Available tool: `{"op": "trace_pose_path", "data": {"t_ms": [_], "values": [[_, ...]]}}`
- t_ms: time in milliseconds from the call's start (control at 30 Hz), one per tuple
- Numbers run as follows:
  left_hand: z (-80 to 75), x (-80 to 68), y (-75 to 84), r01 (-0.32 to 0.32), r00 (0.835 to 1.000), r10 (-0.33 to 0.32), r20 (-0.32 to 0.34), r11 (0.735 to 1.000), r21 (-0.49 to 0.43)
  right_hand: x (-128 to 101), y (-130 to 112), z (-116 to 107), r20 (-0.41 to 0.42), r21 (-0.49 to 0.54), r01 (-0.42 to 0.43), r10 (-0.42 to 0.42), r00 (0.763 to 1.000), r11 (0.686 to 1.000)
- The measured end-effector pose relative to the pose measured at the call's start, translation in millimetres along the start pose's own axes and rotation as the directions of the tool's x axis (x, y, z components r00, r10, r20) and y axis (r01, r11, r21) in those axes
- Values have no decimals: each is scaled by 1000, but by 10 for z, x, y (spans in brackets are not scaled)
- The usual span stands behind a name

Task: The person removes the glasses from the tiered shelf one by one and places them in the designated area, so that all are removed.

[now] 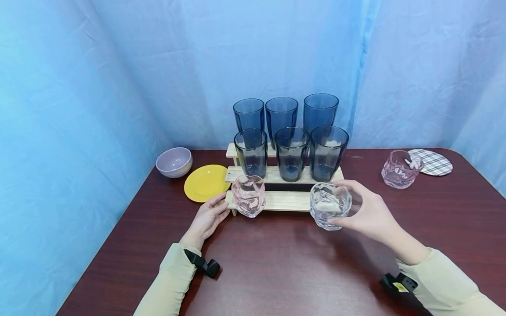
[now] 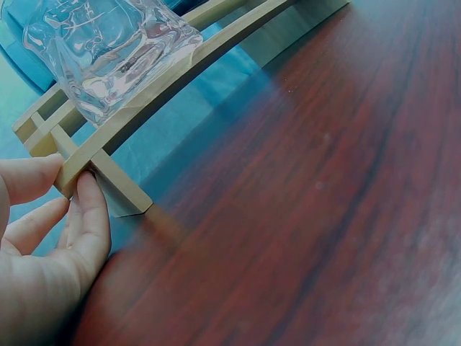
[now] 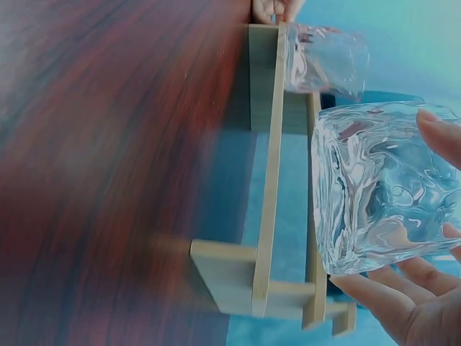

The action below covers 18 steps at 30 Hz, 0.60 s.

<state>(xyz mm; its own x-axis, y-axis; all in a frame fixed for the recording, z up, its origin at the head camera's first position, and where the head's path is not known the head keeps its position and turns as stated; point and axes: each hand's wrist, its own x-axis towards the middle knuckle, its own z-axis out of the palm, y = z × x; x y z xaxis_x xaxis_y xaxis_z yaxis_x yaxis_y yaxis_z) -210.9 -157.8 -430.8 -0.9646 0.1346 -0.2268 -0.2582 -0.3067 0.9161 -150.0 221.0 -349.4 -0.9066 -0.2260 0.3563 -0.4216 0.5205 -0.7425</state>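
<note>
At the far left of the dark red table [image 1: 276, 272] stand a pale bowl [image 1: 174, 162] and a yellow plate [image 1: 205, 182], just beside the wooden stepped rack [image 1: 284, 200]. The left hand [image 1: 207, 219] rests at the left end of the rack's lowest step; in the left wrist view its fingers [image 2: 92, 209] lie nearly straight and the tips touch the corner of the wood, so it seems to steady the rack and grips nothing. On this lowest step, close to the left end, a pink glass [image 1: 248, 195] stands upright. Behind it, the two upper steps carry six dark blue tumblers [image 1: 291, 153], three on each. Further to the right, the right hand [image 1: 369, 213] holds a clear faceted glass [image 1: 330, 205], with fingers curled around its far side and the thumb on the other side; the glass is at the right part of the lowest step, and I cannot tell if its bottom already touches the wood or is a little above it. In the right wrist view this glass [image 3: 385, 187] is beside the front slat. I judge that the step in hand is placing this glass on the lowest step. The next move asks for putting it flat and fully on the slats, apart from the pink one, before the fingers loosen. At the far right, another pink glass [image 1: 400, 169] stands beside a checked coaster [image 1: 435, 162].
</note>
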Motion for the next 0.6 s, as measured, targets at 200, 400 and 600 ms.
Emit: {"op": "trace_pose_path", "data": {"t_ms": [200,400,600], "values": [[-5,0,-7,2,1000,-2,-10,1000,3,-75,52,-136,-26,-43,-4,3,1000,999],[-7,-11,-2,-1,1000,1,-4,1000,-12,-121,100,-251,-52,-95,-22,17,999,995],[9,-21,17,3,1000,-3,-1,1000,-24,-145,188,-368,-76,-127,-67,58,995,990]]}}
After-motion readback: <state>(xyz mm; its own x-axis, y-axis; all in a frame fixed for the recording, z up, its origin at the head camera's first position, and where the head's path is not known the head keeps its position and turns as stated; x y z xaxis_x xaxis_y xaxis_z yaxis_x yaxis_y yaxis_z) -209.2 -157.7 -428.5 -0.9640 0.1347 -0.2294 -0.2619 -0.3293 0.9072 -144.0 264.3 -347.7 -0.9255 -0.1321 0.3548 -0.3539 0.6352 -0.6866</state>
